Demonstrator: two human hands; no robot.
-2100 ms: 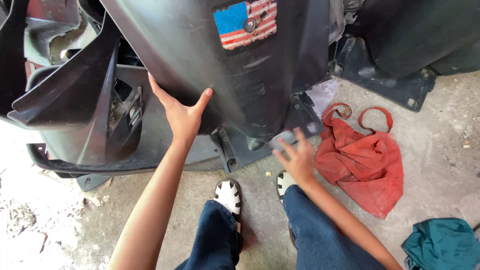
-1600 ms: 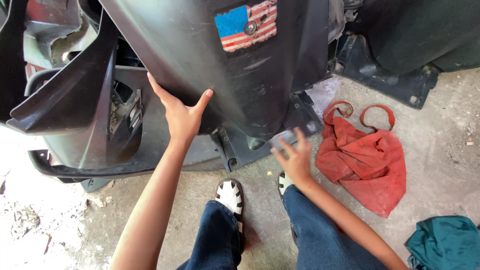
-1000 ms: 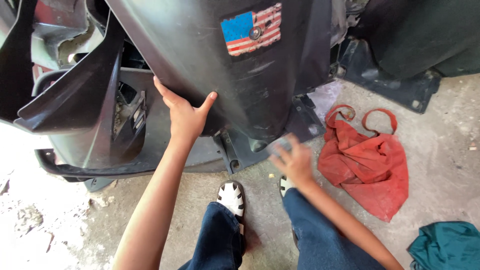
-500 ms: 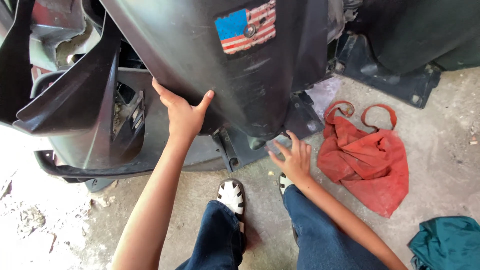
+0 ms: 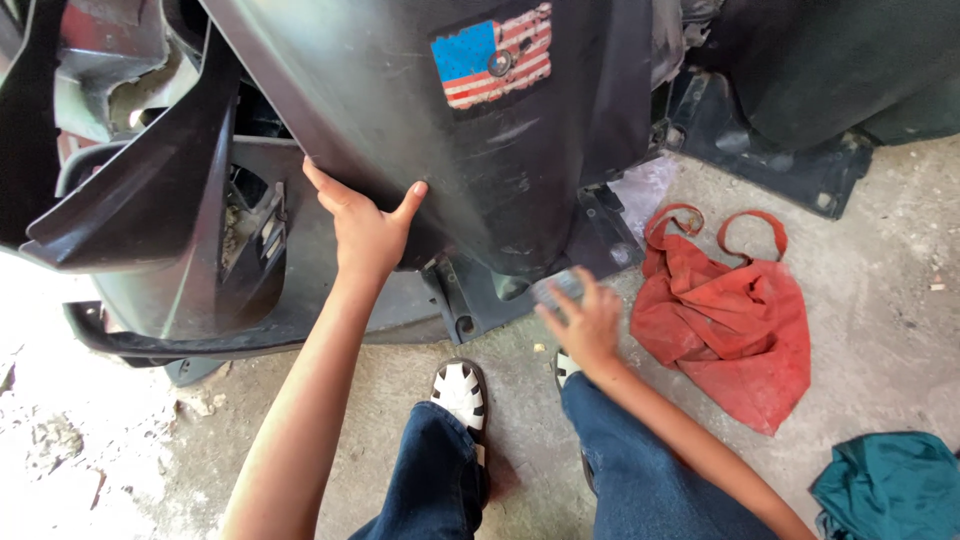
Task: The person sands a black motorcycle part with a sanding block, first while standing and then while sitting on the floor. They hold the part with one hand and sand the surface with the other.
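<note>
left hand [image 5: 368, 232] | is being pressed open against black scooter panel [image 5: 420, 130] (flat) | right hand [image 5: 585, 322] | is being held open, blurred, near panel's lower edge

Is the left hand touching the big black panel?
Touching. The head view shows the left hand pressed flat against the lower edge of the black panel, thumb and fingers spread on it.
</note>
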